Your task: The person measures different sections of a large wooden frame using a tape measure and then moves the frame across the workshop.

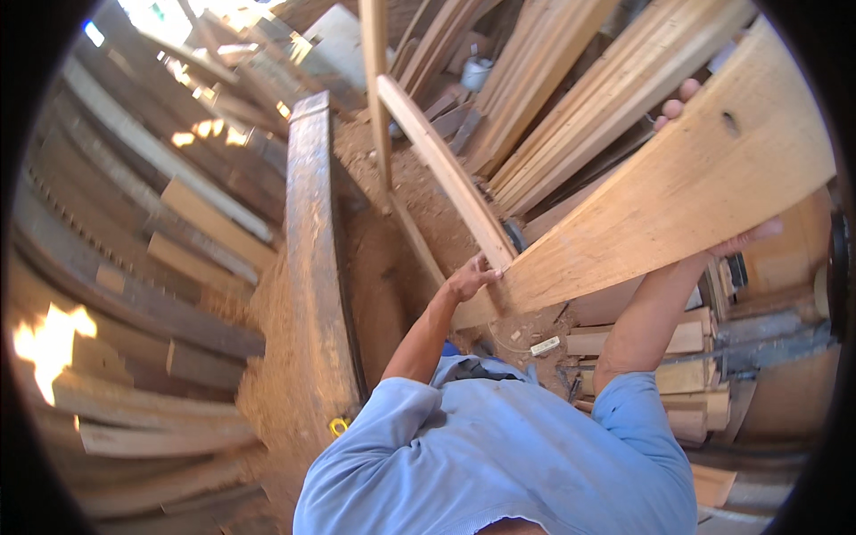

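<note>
A wide, pale wooden plank (669, 201) slants from the middle up to the right, with a dark knot near its upper part. My right hand (747, 239) supports it from below at the near edge, mostly hidden by the wood. Fingertips (675, 102) curl over the far edge; I cannot tell whether they belong to that same hand. My left hand (473, 278) is closed at the near end of a narrow wooden beam (446, 174), where the beam meets the plank's lower left end. The beam runs away from me beside an upright wooden post (376, 107).
A thick, worn timber (314, 259) stretches along my left. Long boards (593, 116) lean at the back right, near a white container (476, 73). Sawdust covers the floor. A white power strip (545, 346) and stacked offcuts (660, 341) lie right; a yellow ring-shaped object (339, 427) sits left.
</note>
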Action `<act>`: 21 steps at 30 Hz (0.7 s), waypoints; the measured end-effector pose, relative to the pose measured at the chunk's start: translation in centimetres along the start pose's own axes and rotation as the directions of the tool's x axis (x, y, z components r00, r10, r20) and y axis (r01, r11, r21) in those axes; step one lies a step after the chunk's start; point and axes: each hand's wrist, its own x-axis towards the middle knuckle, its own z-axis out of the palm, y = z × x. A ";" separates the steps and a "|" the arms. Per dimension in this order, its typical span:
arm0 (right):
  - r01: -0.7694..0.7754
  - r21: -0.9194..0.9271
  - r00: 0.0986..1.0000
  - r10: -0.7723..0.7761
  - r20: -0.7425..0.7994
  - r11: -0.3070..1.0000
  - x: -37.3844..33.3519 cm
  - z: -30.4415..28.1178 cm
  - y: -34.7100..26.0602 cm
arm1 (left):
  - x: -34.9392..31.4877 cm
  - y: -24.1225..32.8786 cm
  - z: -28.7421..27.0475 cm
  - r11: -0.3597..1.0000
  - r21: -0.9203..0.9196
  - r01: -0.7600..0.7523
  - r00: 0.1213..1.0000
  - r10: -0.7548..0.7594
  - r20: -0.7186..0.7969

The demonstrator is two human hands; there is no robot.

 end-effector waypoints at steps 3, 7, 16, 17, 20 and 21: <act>0.056 -0.223 0.987 -0.088 -0.133 0.973 -0.5 -1.3 0.9 | 1.6 -0.3 -0.8 0.994 -0.110 0.006 0.983 0.014 0.182; 0.016 -0.466 0.878 -0.235 -0.416 0.885 -1.8 -2.9 -0.7 | 4.2 -2.2 -4.7 0.893 0.320 0.317 0.907 -0.384 0.172; -0.222 -0.627 0.790 -0.239 -0.564 0.747 -3.8 3.7 -2.9 | 3.7 -0.9 -2.3 0.979 -0.051 0.199 0.926 -0.171 0.337; -0.211 -0.645 0.791 -0.259 -0.554 0.735 -3.7 4.0 -2.8 | 3.9 -0.9 -2.1 0.986 -0.024 0.167 0.925 -0.148 0.349; -0.180 -0.671 0.796 -0.295 -0.529 0.719 -3.4 4.2 -2.4 | 4.0 -1.2 -2.5 0.991 -0.010 0.131 0.922 -0.119 0.368; -0.166 -0.673 0.797 -0.303 -0.522 0.721 -3.4 4.1 -2.3 | 4.4 -1.4 -2.7 0.986 -0.043 0.163 0.916 -0.135 0.378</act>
